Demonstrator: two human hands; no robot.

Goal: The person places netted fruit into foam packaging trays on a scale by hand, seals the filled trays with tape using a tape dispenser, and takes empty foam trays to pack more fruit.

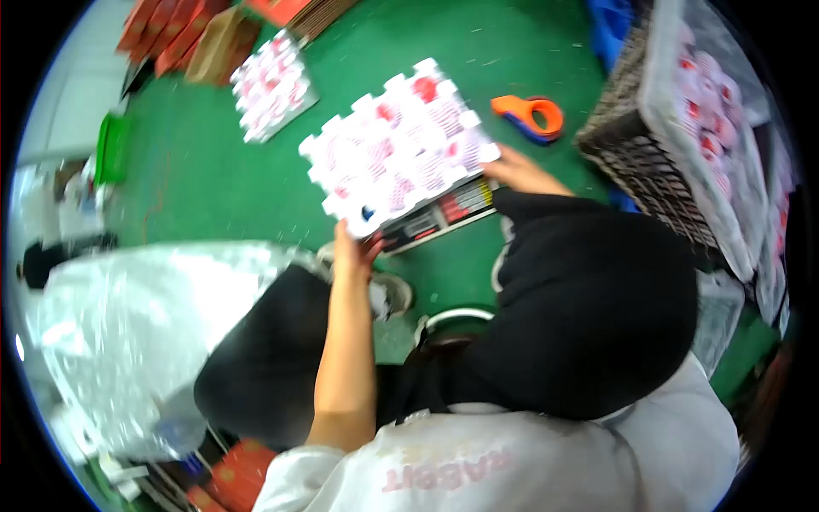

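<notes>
A white block with notched edges (pixel 397 145) is in front of me, its pockets filled with pink, red and white items too small to name. At its near left corner my left hand (pixel 354 246) has its fingers closed on the edge. My right hand (pixel 522 172) grips the near right corner. Beneath the block's near side shows a dark printed carton (pixel 439 220), mostly hidden. One dark round spot lies among the items near the left corner.
A second notched block (pixel 271 85) lies on the green floor (pixel 200 171). An orange and blue tape dispenser (pixel 533 115) is to the right. A brown basket (pixel 653 162) holds similar items in plastic. Clear plastic sheeting (pixel 162 324) spreads left. Red cartons (pixel 171 30) stand behind.
</notes>
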